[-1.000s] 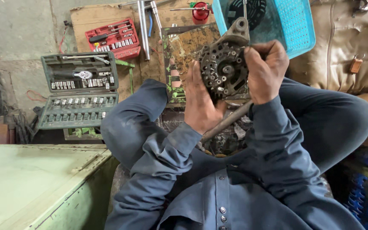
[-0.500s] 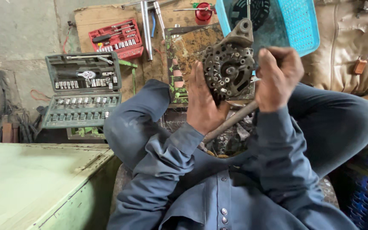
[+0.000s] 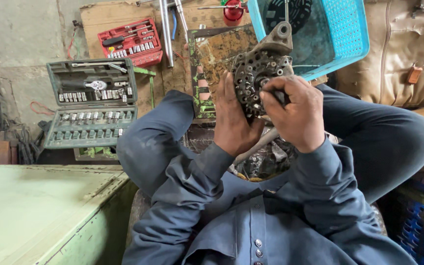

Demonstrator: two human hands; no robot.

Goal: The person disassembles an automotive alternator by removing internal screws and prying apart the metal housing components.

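Note:
I sit cross-legged in blue clothes and hold a grimy metal alternator housing (image 3: 261,66) upright above my lap. My left hand (image 3: 231,122) cups its left side and underside. My right hand (image 3: 294,112) is closed over its front, fingers pinching something small at the centre that I cannot make out. A long metal rod or tool handle (image 3: 257,143) slants down from below the housing between my wrists. More dark engine parts (image 3: 266,162) lie in my lap underneath.
An open green socket set case (image 3: 92,103) and a red socket set (image 3: 132,41) lie on the floor to the left. A turquoise plastic basket (image 3: 339,34) sits ahead right. A pale green metal box (image 3: 40,211) stands at lower left; tan padded seat (image 3: 408,54) at right.
My right hand has moved from the housing's right edge onto its front centre. The housing has been drawn slightly closer and lower.

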